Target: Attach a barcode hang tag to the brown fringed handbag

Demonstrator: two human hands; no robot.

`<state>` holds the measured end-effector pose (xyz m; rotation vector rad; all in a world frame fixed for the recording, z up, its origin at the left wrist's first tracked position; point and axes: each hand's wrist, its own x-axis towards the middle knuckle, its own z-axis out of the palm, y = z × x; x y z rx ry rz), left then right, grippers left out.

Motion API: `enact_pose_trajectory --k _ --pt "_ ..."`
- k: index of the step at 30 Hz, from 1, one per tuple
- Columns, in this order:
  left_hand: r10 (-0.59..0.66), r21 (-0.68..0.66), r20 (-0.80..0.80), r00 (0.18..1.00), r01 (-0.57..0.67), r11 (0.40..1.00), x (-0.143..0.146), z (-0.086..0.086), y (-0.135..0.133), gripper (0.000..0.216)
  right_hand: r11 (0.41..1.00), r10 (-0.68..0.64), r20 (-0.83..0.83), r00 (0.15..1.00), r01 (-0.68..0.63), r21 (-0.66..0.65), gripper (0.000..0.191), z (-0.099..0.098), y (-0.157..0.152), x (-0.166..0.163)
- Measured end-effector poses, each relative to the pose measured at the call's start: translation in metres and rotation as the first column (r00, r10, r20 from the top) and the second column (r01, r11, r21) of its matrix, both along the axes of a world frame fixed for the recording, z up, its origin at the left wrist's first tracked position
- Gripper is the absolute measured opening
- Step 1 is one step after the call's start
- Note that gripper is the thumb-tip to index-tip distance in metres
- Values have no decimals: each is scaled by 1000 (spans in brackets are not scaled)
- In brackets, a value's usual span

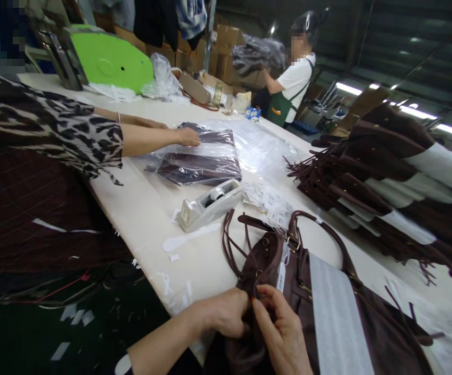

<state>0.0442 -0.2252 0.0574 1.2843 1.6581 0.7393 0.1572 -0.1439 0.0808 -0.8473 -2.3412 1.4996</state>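
A dark brown handbag (378, 317) lies on the table close in front of me, with a pale paper band (337, 312) around its middle. My left hand (229, 315) is closed on the bag's near end. Beside it, my right hand (280, 330) pinches the same edge between thumb and fingers. Just above my fingers hangs a small white tag (282, 273). The bag's handle (337, 242) stands up toward the far side, and thin straps (231, 250) trail off to the left. Whatever lies inside my fingers besides the bag's edge is hidden.
A tape dispenser (210, 205) stands on the white table (151, 245), near paper tags (268, 203). At left, a co-worker's hand (189, 137) presses a plastic-wrapped bag (206, 161). Brown bags (390, 172) are piled right. Another person (294, 78) stands behind, holding a wrapped bundle (259, 54).
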Motion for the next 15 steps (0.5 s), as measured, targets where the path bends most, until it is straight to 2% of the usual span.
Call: enact_pose_trajectory --k 4,10,13,15 --pt "-124 43 120 985 120 992 -7 11 -13 9 996 78 53 996 -80 41 31 -1 1 -3" --pt "-254 74 271 928 243 967 -11 20 -27 18 993 62 96 993 -71 92 28 -7 2 -8" --pt "-245 174 264 933 204 963 -5 24 -39 22 995 46 99 994 -54 86 26 -10 1 -9" --pt "-182 251 217 959 125 960 2 28 -46 27 994 66 116 991 -76 77 25 -13 1 -11"
